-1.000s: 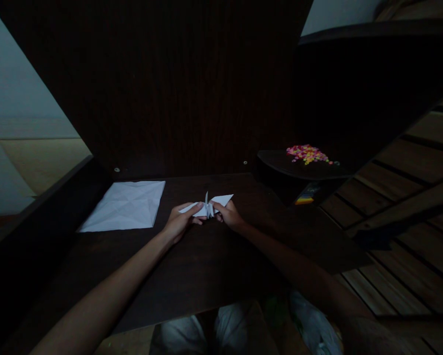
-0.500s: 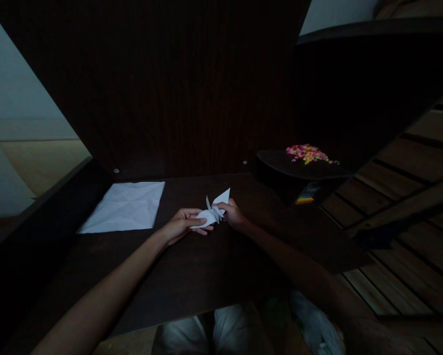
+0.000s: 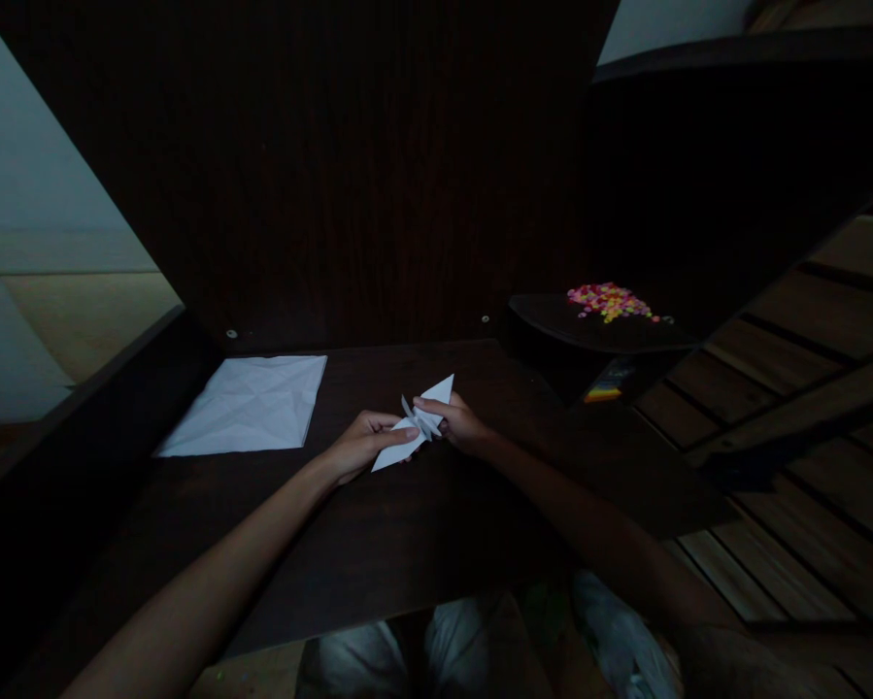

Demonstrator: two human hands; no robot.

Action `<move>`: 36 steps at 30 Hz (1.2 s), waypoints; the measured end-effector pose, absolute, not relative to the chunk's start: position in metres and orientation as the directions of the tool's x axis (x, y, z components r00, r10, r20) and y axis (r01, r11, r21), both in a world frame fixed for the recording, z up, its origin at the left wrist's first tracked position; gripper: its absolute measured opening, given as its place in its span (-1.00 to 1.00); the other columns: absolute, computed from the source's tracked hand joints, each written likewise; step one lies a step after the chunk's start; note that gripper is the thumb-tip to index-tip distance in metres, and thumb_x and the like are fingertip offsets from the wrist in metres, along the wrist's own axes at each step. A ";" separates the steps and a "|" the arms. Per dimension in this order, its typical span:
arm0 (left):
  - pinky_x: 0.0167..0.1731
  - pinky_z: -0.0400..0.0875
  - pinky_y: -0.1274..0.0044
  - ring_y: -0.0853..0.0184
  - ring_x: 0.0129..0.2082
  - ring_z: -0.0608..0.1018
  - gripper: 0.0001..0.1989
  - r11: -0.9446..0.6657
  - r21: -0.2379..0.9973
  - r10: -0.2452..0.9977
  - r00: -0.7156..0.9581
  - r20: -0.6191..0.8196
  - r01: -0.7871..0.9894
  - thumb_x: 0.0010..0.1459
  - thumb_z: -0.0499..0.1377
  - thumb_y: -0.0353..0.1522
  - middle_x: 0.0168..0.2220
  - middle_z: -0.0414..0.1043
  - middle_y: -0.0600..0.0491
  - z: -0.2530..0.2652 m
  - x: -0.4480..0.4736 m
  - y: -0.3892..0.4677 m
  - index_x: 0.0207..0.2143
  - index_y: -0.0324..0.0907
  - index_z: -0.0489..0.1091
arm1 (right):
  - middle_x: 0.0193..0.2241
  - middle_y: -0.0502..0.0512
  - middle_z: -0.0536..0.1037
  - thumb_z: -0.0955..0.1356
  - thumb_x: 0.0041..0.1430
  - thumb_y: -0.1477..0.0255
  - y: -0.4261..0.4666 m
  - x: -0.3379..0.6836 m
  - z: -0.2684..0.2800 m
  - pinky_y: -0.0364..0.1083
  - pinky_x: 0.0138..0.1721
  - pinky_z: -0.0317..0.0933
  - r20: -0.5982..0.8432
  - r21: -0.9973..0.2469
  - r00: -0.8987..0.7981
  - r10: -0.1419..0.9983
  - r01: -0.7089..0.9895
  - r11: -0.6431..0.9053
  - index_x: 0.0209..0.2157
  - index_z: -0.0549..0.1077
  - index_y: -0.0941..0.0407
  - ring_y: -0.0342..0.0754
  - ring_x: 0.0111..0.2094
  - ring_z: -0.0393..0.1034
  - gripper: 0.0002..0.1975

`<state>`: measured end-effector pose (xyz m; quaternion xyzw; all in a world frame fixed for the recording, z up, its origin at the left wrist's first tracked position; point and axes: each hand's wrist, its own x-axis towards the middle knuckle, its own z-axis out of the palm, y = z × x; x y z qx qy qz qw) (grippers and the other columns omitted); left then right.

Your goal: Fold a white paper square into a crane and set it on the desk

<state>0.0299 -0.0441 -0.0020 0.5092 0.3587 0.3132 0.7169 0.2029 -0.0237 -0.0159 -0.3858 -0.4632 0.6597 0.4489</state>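
Note:
Between my two hands, above the dark tabletop, is a white folded paper crane (image 3: 396, 454) with its two wings spread. My left hand (image 3: 363, 445) is closed on the left wing, thumb lying on top and fingers mostly hidden beneath. The other wing is pinched by my right hand (image 3: 461, 424), whose thumb reaches over to the crane's middle. Narrow folded points stick up and down between the thumbs. Left of my hands, white creased square paper (image 3: 251, 403) lies flat on the table.
A heap of small pink, red and yellow pieces (image 3: 615, 302) sits on a low curved shelf (image 3: 553, 320) at the right. Under that shelf is a small item with a yellow edge (image 3: 602, 394). A dark upright panel (image 3: 363, 194) rises behind the tabletop (image 3: 349, 573).
The left wing now points more downward and is flatter. My left thumb has moved inward toward the crane's middle, and the right thumb has shifted slightly left and up.

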 end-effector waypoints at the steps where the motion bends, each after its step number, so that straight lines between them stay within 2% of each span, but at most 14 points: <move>1: -0.53 0.30 0.59 0.40 -0.57 0.47 -0.74 0.285 0.954 0.819 0.540 -0.193 -0.092 -0.16 0.40 -0.26 -0.53 0.51 0.00 -0.002 0.030 -0.044 -0.47 -0.29 0.55 | -0.79 -0.17 0.17 0.47 -0.19 0.20 -0.023 0.203 -0.016 -0.22 -0.74 -0.26 -0.118 -0.949 -0.307 0.944 -0.244 -0.198 -0.66 0.25 0.12 -0.29 -0.77 -0.07 -0.62; 5: -0.55 0.25 0.60 0.41 -0.58 0.44 -0.71 0.289 0.951 0.829 0.525 -0.191 -0.111 -0.22 0.42 -0.24 -0.56 0.50 0.02 -0.001 0.031 -0.045 -0.51 -0.29 0.54 | -0.76 -0.17 0.19 0.47 -0.17 0.24 -0.024 0.203 -0.015 -0.23 -0.73 -0.24 -0.183 -0.914 -0.328 0.927 -0.289 -0.283 -0.62 0.29 0.12 -0.28 -0.75 -0.05 -0.67; 10: -0.56 0.26 0.59 0.39 -0.58 0.44 -0.69 0.299 0.947 0.837 0.510 -0.201 -0.118 -0.24 0.43 -0.22 -0.55 0.50 0.00 -0.001 0.030 -0.045 -0.51 -0.30 0.55 | -0.75 -0.17 0.19 0.48 -0.15 0.23 -0.023 0.204 -0.014 -0.24 -0.73 -0.23 -0.159 -0.882 -0.345 0.925 -0.371 -0.290 -0.63 0.27 0.13 -0.29 -0.74 -0.02 -0.64; 16: -0.52 0.31 0.55 0.35 -0.55 0.48 -0.67 0.281 0.953 0.846 0.498 -0.191 -0.111 -0.23 0.42 -0.21 -0.51 0.52 -0.03 -0.004 0.030 -0.044 -0.48 -0.30 0.55 | -0.74 -0.17 0.23 0.49 -0.14 0.26 -0.019 0.205 -0.014 -0.22 -0.68 -0.01 -0.175 -0.854 -0.285 0.942 -0.432 -0.289 -0.63 0.27 0.12 -0.25 -0.71 0.09 -0.64; 21: -0.51 0.30 0.56 0.36 -0.55 0.48 -0.69 0.264 0.957 0.846 0.505 -0.169 -0.121 -0.21 0.42 -0.22 -0.51 0.53 -0.01 -0.004 0.030 -0.044 -0.49 -0.29 0.56 | -0.72 -0.17 0.24 0.46 -0.05 0.29 -0.019 0.205 -0.011 -0.22 -0.65 0.04 -0.165 -0.848 -0.291 0.942 -0.445 -0.287 -0.61 0.28 0.12 -0.25 -0.71 0.12 -0.67; 27: -0.52 0.29 0.58 0.38 -0.56 0.46 -0.71 0.209 0.970 0.846 0.521 -0.115 -0.125 -0.19 0.41 -0.22 -0.53 0.52 0.00 -0.006 0.028 -0.042 -0.48 -0.28 0.57 | -0.71 -0.15 0.30 0.50 -0.14 0.31 -0.019 0.204 -0.010 -0.22 -0.64 0.09 -0.206 -0.801 -0.277 0.938 -0.503 -0.325 -0.62 0.30 0.13 -0.23 -0.68 0.20 -0.68; 36: -0.54 0.24 0.58 0.39 -0.58 0.44 -0.73 0.096 0.992 0.825 0.564 -0.036 -0.077 -0.11 0.37 -0.22 -0.54 0.52 0.02 -0.005 0.024 -0.042 -0.48 -0.28 0.58 | -0.79 -0.19 0.14 0.48 -0.10 0.26 -0.020 0.205 -0.019 -0.24 -0.71 -0.01 -0.147 -0.834 -0.319 0.936 -0.469 -0.291 -0.66 0.25 0.11 -0.27 -0.76 0.00 -0.63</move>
